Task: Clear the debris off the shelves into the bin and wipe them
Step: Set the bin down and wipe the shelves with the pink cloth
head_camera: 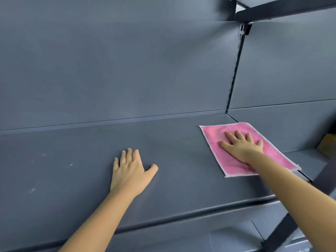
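Both forearms reach in over the front edge of the grey shelf [181, 160]. Left hand [130, 171] is the nearer one: flat on bare shelf about mid-span, fingers straight and close together, thumb out, holding nothing. A few pale specks [71, 164] lie to its left, well apart from both hands. Right hand [241, 146] is further in and to the right, fingers spread and pressed flat on the pink cloth [231, 165], not gripping it. The cloth lies flat at the shelf's right end, long axis front to back and slightly slanted, near corner at the side edge. The specks and most of the shelf lie left of the cloth, so the sweep probably runs leftward, towards the left hand. Behind are the back panel [127, 70] and slotted upright [234, 73]. No bin in view.
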Tool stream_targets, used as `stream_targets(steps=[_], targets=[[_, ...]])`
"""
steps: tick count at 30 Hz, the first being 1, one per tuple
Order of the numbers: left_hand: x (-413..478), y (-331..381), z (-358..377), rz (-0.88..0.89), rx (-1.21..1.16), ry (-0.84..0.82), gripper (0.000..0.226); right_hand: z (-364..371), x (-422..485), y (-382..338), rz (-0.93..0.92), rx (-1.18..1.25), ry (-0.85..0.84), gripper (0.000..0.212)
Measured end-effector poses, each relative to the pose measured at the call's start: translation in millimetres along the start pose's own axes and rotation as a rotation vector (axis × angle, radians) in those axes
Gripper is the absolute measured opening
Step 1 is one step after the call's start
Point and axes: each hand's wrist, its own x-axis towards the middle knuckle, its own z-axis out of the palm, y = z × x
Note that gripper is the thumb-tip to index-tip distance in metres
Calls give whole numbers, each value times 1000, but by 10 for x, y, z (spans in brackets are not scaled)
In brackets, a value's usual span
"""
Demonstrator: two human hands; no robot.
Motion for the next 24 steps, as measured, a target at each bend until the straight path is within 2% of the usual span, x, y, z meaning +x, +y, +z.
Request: stream_targets(steps=[7, 11, 18, 21, 24], targets=[[57, -5, 35, -10, 1, 47, 70, 4, 755, -583, 8, -3, -14, 69], [67, -14, 54, -13, 4, 71, 70, 54, 883, -1177, -82, -5, -22, 71], [56, -21, 30, 0, -40, 86, 74, 150, 275, -2161, -387, -23, -34, 69], [34, -14, -2, -7, -107, 160, 74, 184, -141, -2220, -486, -26, -66, 68], [17, -20, -40, -12, -209, 195, 73, 218, -512, -1979, -559, -31, -64, 65]])
